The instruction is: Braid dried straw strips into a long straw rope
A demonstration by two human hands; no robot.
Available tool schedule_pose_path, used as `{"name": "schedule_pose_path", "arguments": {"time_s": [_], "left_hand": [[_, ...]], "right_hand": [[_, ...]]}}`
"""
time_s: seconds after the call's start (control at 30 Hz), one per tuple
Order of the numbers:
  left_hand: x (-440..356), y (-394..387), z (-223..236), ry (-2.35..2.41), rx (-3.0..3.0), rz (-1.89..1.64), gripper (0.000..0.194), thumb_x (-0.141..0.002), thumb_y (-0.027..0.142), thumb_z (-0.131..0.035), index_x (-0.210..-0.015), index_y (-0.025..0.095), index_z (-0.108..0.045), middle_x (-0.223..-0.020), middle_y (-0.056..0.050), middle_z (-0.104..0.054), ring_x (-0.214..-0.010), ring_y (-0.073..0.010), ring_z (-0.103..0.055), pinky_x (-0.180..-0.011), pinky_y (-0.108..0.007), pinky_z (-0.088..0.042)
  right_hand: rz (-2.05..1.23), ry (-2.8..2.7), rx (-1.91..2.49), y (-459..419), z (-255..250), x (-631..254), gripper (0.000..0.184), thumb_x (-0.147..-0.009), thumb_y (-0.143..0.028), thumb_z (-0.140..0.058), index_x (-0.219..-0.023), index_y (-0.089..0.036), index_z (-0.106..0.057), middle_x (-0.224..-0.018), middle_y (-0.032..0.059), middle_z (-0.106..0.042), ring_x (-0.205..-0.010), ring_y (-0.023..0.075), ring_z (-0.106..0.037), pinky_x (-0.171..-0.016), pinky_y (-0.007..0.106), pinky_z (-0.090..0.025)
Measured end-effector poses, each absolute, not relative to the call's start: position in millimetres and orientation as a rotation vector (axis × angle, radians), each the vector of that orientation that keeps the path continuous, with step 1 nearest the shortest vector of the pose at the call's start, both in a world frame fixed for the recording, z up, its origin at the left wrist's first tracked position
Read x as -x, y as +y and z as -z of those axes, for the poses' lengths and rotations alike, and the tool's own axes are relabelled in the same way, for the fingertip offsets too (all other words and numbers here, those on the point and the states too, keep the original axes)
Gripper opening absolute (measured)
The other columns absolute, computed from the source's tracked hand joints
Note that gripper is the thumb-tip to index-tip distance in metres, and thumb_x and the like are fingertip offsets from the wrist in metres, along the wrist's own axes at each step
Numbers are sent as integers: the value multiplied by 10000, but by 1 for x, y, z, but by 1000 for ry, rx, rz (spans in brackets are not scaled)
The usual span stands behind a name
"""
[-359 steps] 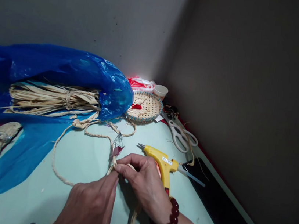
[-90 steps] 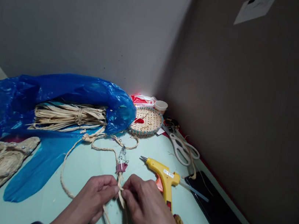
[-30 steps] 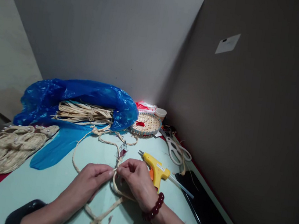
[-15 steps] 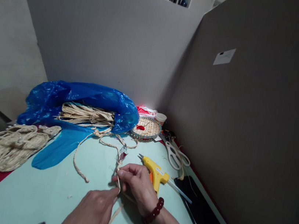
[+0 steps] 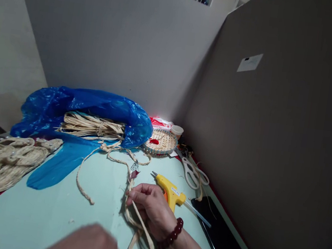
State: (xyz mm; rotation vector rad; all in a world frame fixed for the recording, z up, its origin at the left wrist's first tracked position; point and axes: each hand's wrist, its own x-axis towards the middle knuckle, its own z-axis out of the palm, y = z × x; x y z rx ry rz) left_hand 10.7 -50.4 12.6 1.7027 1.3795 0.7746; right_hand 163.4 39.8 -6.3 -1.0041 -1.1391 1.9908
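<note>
My right hand [image 5: 150, 209] rests on the pale green table [image 5: 48, 211], its fingers pinched on the straw braid [image 5: 130, 185] just below a small binder clip [image 5: 133, 172]. Loose straw strands [image 5: 141, 230] trail from that pinch toward me. My left hand [image 5: 87, 245] is low at the frame's bottom edge, smeared by motion, so its fingers are unreadable. The braided cord [image 5: 84, 179] loops away over the table toward the blue bag. A dark red bead bracelet [image 5: 172, 234] circles my right wrist.
A yellow glue gun [image 5: 171, 189] lies right of my right hand. White scissors [image 5: 191, 173], a woven tray [image 5: 161, 142] and a small cup [image 5: 177, 131] sit in the back corner. A blue plastic bag [image 5: 87, 109] holds a straw bundle [image 5: 91, 126]. Woven straw pieces [image 5: 3, 159] lie left. A dark phone [image 5: 218, 235] lies right.
My left hand has pulled back toward me, off the braid, down to the frame's bottom edge. My right hand keeps its pinch on the braid, and the loose strands now stretch out toward me.
</note>
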Motion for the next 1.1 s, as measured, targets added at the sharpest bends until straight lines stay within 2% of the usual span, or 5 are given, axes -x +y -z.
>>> {"name": "schedule_pose_path", "arguments": {"time_s": [0.2, 0.37, 0.77, 0.9, 1.1], "left_hand": [[-5, 4, -14, 1285, -1138, -820, 331, -739, 477, -641, -876, 178, -604, -575, 21, -595, -419, -126, -527, -429, -219, -347], [-9, 11, 3, 1140, -1068, -814, 338, -689, 454, -707, -777, 143, -605, -581, 22, -589, -361, -21, -290, -357, -167, -205], [-10, 5, -3, 1014, -807, -1109, 295, -689, 296, -746, -900, 172, -583, -676, 7, -637, -718, -159, -604, -718, -274, -449], [-14, 3, 2, 897, -602, -1094, 189, -713, 200, -718, -827, 169, -570, -511, 96, -423, -442, -47, -364, -468, -172, -345], [-11, 14, 6, 1057, -775, -926, 347, -700, 454, -738, -705, 161, -552, -475, 132, -331, -386, 5, -56, -338, -140, -44]], "right_hand": [[-1961, -1150, 999, 37, 5, -161, 233, -600, -333, -692, -604, -147, -552, -390, -112, -309, -353, 25, -186, -398, 213, -86], [-1882, -1233, 1054, 35, 5, -160, 278, -620, -386, -686, -676, -149, -552, -502, -22, -533, -413, 66, -378, -444, 207, -232], [-1491, -1612, 1072, 40, -6, -165, 157, -789, -218, -560, -667, -135, -615, -636, 14, -623, -645, 135, -554, -650, 235, -398], [-1403, -1654, 1134, 40, -7, -165, 159, -787, -178, -561, -649, -135, -625, -617, 1, -612, -588, 110, -488, -574, 214, -350], [-1331, -1718, 1184, 41, -4, -168, 190, -792, -175, -554, -632, -134, -649, -568, -14, -582, -540, 95, -437, -516, 205, -307]]}}
